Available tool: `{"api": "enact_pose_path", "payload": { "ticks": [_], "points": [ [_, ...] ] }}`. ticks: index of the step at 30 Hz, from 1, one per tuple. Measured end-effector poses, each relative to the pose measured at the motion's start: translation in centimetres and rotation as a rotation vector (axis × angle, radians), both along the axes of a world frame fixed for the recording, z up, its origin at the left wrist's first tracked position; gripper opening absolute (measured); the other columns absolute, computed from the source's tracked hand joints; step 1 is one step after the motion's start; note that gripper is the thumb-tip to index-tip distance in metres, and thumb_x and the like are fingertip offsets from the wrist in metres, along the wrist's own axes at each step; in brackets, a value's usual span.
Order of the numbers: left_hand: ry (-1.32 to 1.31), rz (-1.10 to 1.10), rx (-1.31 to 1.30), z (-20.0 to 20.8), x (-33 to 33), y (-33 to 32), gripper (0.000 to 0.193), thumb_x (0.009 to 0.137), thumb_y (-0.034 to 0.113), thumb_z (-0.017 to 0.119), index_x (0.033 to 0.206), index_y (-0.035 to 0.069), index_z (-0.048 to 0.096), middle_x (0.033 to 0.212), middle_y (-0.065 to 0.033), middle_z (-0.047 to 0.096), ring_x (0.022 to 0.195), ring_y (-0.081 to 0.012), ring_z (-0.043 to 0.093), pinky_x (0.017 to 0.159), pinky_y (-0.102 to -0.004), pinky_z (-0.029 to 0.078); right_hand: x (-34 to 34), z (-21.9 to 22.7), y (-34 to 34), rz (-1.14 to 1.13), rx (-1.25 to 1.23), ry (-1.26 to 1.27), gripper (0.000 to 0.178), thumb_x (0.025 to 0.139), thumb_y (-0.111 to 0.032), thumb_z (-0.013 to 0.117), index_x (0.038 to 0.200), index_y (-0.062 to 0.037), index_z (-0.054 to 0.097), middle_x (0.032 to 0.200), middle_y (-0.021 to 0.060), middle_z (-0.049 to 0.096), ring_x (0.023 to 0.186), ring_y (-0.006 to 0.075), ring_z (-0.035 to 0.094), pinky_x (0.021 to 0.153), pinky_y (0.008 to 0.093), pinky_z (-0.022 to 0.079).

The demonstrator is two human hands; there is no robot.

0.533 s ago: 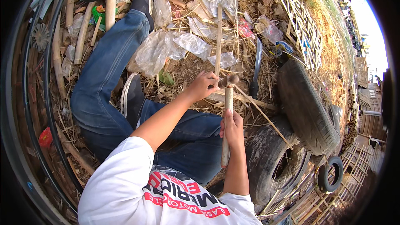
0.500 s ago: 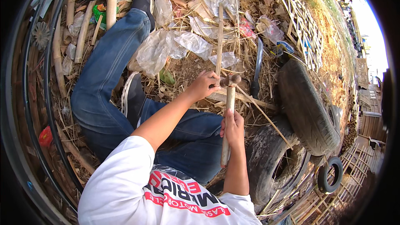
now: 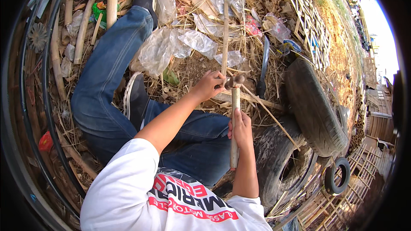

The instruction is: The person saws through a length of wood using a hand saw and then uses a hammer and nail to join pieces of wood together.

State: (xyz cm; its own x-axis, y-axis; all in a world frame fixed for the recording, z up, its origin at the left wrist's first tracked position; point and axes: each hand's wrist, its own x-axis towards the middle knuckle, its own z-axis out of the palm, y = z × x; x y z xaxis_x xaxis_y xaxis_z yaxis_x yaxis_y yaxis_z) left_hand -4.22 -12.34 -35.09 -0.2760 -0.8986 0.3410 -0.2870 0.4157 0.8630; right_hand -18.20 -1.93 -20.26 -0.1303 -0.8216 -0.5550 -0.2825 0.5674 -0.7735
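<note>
Right hand (image 3: 241,131) around hammer (image 3: 236,99), tire edge (image 3: 264,169) near forearm (image 3: 245,169)

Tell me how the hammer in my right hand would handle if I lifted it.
The hammer will probably feel top-heavy, since its dark, metal-looking head sits at one end of a long pale handle. That straight, thick handle looks stiff, so it should barely flex.

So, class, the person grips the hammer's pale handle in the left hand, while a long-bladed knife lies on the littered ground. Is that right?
Not quite: the head view shows the right hand gripping the hammer's pale handle, while a long-bladed knife lies on the littered ground.
</note>
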Motion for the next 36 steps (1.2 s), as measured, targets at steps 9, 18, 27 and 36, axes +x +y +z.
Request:
{"api": "enact_pose_path", "payload": {
  "ticks": [9,18,27,36],
  "points": [
    [0.008,-0.005,-0.033,-0.1,0.0,-0.2,0.020,0.075,0.015,0.076,0.090,0.006,0.067,0.103,-0.0044,0.058,0.097,-0.0283,0.056,0.087,-0.0418,0.044,0.3,0.4,0.4,-0.024,-0.017,0.032,0.045,0.102,-0.040,0.037,0.082,-0.0018,0.049,0.055,0.0023,0.046,0.039,0.0101,0.046,0.035,0.0240,0.038],
    [-0.001,0.000,-0.047,-0.1,0.1,-0.5,0.019,0.073,0.015,0.077,0.088,0.006,0.068,0.104,-0.0041,0.059,0.098,-0.0284,0.055,0.087,-0.0427,0.044,0.0,0.5,0.2,-0.001,0.000,0.044,0.046,0.102,-0.041,0.036,0.082,-0.0019,0.050,0.053,0.0024,0.045,0.038,0.0105,0.045,0.035,0.0241,0.037],
    [-0.007,0.013,-0.024,-0.2,0.2,-0.4,0.018,0.072,0.017,0.078,0.081,0.007,0.065,0.102,-0.0034,0.060,0.100,-0.0302,0.056,0.090,-0.0435,0.045,0.1,0.3,0.1,0.002,-0.007,0.032,0.049,0.101,-0.046,0.036,0.083,-0.0027,0.050,0.054,0.0020,0.045,0.037,0.0102,0.043,0.034,0.0236,0.037],
    [-0.068,-0.032,0.006,-0.6,0.5,0.0,0.038,0.071,0.028,0.080,0.098,0.007,0.065,0.109,-0.0064,0.059,0.114,-0.0306,0.052,0.103,-0.0486,0.035,0.1,-0.1,0.2,-0.030,0.027,0.048,0.047,0.102,-0.041,0.036,0.083,-0.0012,0.051,0.055,0.0023,0.046,0.039,0.0099,0.046,0.035,0.0238,0.039]
  ]
}}
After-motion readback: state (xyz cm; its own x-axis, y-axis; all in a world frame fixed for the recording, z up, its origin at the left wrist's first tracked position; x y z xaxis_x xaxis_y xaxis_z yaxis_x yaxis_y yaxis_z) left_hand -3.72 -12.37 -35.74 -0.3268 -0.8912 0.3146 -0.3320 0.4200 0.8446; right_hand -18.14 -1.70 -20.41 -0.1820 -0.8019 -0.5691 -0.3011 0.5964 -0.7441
